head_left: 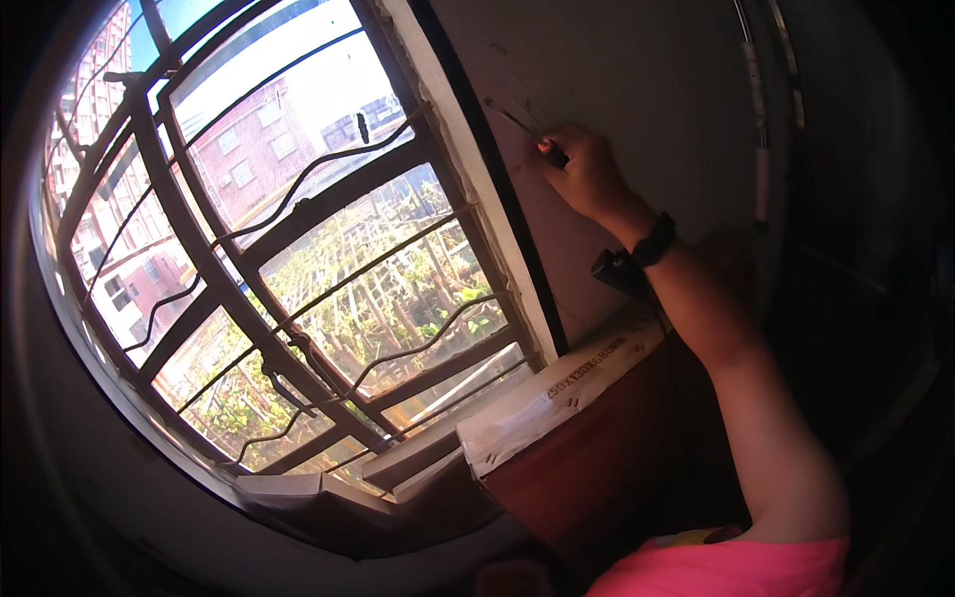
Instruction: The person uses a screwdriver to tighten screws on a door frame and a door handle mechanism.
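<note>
Steadiness and light pressure should help, as the person's bare right hand (585, 171) grips a slim, dark-handled, thin-shafted tool (556, 155) by the shadowed grey wall (637, 90) beside the dark-barred window (298, 214), tip contact hard to judge, left hand out of view.

Cannot see much of the dark handle (558, 155) of the thin tool (515, 119) at one o'clock, wrapped in the right hand (587, 171); cannot judge the fine tip (489, 101), too small. Loses the pink sleeve (736, 570) past the lower edge at five o'clock. Cannot trace the pale rod (762, 179), perhaps blurred, clearly at two o'clock.
</note>
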